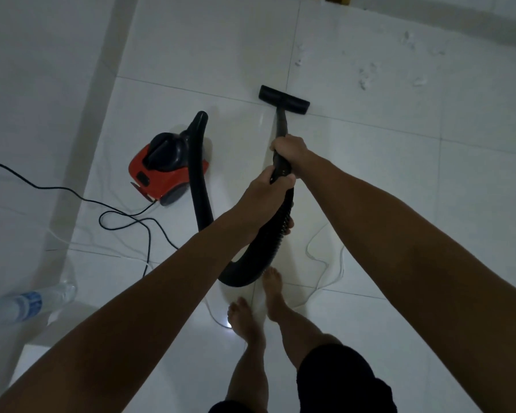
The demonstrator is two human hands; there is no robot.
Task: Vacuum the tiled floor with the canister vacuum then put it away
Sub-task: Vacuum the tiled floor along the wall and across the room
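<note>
A red and black canister vacuum (pixel 166 166) sits on the white tiled floor (pixel 370 189) to my left. Its ribbed black hose (pixel 201 186) loops from the canister down past my feet and up to the wand (pixel 280 125). The flat black floor nozzle (pixel 284 99) rests on the tiles ahead. My right hand (pixel 291 150) grips the wand's upper end. Just below it, my left hand (pixel 264 195) grips the hose where it joins the wand. Small white scraps of debris (pixel 367 76) lie on the tiles beyond the nozzle, to the right.
A black power cord (pixel 113 213) snakes across the floor left of the canister. A clear plastic bottle (pixel 30 304) lies at the lower left by a raised ledge (pixel 81 144). A thin white cable (pixel 325 263) curls near my bare feet (pixel 259 305).
</note>
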